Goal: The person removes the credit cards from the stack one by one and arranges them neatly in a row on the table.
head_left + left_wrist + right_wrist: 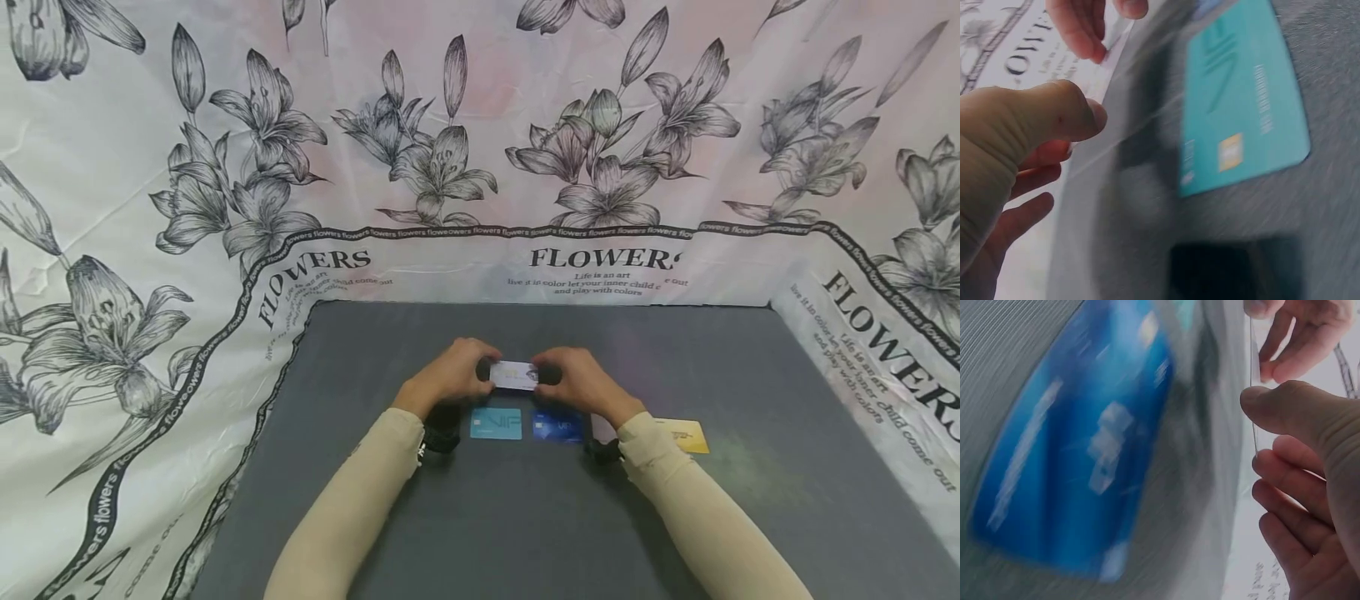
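Observation:
A white card (513, 375) is held up over the grey table by both hands, one at each short end. My left hand (453, 371) pinches its left end between thumb and fingers. At the right end my right hand (581, 382) pinches it the same way. In the right wrist view the card (1253, 415) shows nearly edge-on between thumb and fingertips. Below the hands lie a teal VIP card (496, 423) and a blue VIP card (557, 426). The right wrist partly covers a pale card (603, 429) and a yellow card (686, 436).
The cards lie in a row on the dark grey table (495, 517). White cloth (450, 267) printed with flowers and lettering stands up around the back and sides. Dark bands (441, 429) circle the wrists close to the row.

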The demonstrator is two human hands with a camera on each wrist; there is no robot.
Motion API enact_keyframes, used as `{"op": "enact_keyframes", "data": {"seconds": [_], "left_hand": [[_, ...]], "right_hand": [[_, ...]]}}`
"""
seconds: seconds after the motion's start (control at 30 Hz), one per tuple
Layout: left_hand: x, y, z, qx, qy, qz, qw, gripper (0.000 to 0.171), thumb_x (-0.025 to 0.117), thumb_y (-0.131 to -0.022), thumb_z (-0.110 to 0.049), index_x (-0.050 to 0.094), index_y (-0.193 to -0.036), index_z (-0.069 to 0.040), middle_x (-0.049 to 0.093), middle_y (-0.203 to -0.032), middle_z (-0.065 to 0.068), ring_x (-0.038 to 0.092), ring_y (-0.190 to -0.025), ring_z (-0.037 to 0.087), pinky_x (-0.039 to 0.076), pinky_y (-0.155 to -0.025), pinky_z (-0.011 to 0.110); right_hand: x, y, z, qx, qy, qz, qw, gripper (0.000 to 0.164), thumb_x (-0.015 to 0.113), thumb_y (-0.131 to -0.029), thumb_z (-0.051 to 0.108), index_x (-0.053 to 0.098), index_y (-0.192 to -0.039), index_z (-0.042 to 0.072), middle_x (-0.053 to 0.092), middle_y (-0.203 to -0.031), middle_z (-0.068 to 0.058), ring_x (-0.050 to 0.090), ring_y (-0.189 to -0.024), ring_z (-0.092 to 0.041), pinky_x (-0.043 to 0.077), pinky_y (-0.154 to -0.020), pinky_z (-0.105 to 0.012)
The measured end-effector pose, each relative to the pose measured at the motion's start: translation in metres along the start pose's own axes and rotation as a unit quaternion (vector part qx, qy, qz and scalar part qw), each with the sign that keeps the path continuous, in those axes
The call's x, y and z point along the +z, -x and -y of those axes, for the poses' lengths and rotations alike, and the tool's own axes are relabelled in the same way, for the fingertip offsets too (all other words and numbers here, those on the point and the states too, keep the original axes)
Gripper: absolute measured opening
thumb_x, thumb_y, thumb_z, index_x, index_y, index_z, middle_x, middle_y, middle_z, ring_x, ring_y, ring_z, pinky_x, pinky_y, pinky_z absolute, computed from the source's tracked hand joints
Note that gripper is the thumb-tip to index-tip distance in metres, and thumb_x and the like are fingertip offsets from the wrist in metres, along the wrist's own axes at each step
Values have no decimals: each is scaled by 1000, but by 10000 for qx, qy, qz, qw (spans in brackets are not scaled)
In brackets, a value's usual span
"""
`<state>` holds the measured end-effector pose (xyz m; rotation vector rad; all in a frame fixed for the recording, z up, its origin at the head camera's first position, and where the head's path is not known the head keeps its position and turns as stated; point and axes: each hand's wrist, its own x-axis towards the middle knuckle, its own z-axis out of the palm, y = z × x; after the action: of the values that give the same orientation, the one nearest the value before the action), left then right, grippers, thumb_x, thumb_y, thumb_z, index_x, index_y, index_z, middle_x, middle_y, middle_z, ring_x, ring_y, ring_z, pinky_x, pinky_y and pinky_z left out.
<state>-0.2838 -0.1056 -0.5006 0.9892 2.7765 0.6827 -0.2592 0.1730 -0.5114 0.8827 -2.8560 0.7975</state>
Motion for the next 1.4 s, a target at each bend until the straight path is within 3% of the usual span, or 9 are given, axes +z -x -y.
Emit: {"op": "enact_keyframes", "data": {"seconds": [0.27, 0.67, 0.83, 1.03, 1.07, 1.13, 1.27, 1.3, 1.4], "left_hand": [[-34, 40, 14, -115, -68, -107, 9999, 48, 86, -93, -17, 74, -137, -2, 75, -138, 12, 66, -134, 32, 51, -118, 52], [-72, 108, 45, -334, -314, -113, 9989, 49, 86, -92, -13, 73, -137, 1, 75, -137, 16, 66, -133, 38, 49, -118, 59], [-78, 130, 61, -236, -666, -130, 9974, 47, 86, -90, -10, 75, -133, 3, 77, -131, 17, 70, -126, 39, 52, -113, 59], [-81, 155, 78, -272, -531, -59, 9982, 45, 87, -87, -12, 76, -127, 4, 78, -127, 19, 72, -121, 42, 55, -109, 60], [-75, 159, 93, -147, -464, -87, 9988, 46, 87, -89, -17, 76, -129, 2, 78, -128, 17, 72, -123, 38, 55, -111, 56], [-73, 166, 98, -115, -449, -87, 9989, 45, 86, -89, -19, 77, -128, 1, 79, -127, 16, 72, -121, 38, 56, -109, 57], [-68, 177, 110, -256, -371, -84, 9989, 45, 86, -88, -19, 77, -128, 0, 79, -127, 16, 72, -122, 40, 55, -110, 59], [-72, 180, 100, -434, -405, -48, 9982, 44, 86, -86, -14, 77, -126, 2, 79, -125, 18, 71, -120, 43, 54, -107, 63], [-67, 185, 105, -590, -410, -28, 9974, 46, 87, -84, -12, 77, -126, 1, 78, -125, 18, 70, -120, 43, 52, -106, 67]], "right_hand": [[9, -23, 46, -358, -35, -192, 9992, 43, 91, -89, 17, 78, -127, 2, 80, -126, -15, 74, -121, -38, 59, -105, -56], [45, -54, 110, -501, -268, 122, 9983, 45, 89, -93, 21, 76, -132, 3, 78, -130, -14, 72, -125, -35, 59, -106, -53], [62, -66, 129, -606, -399, 158, 9972, 43, 89, -94, 22, 77, -132, 5, 78, -131, -13, 72, -126, -33, 60, -106, -52], [83, -76, 149, -767, -475, 283, 9955, 42, 89, -94, 23, 77, -131, 5, 78, -131, -12, 72, -127, -32, 58, -109, -50], [87, -77, 153, -757, -485, 305, 9955, 42, 88, -94, 23, 77, -130, 5, 78, -131, -12, 72, -127, -32, 58, -109, -50], [94, -80, 159, -745, -499, 332, 9954, 41, 88, -94, 23, 77, -129, 5, 78, -130, -12, 71, -127, -31, 57, -110, -50], [110, -84, 167, -653, -447, 393, 9961, 41, 87, -94, 25, 77, -129, 6, 78, -129, -11, 71, -126, -31, 56, -111, -49], [113, -85, 168, -633, -429, 413, 9962, 41, 87, -95, 26, 77, -129, 6, 78, -129, -11, 71, -126, -31, 56, -111, -49], [123, -87, 171, -555, -373, 469, 9967, 41, 86, -95, 28, 78, -129, 7, 78, -129, -10, 71, -125, -29, 57, -110, -48]]}}
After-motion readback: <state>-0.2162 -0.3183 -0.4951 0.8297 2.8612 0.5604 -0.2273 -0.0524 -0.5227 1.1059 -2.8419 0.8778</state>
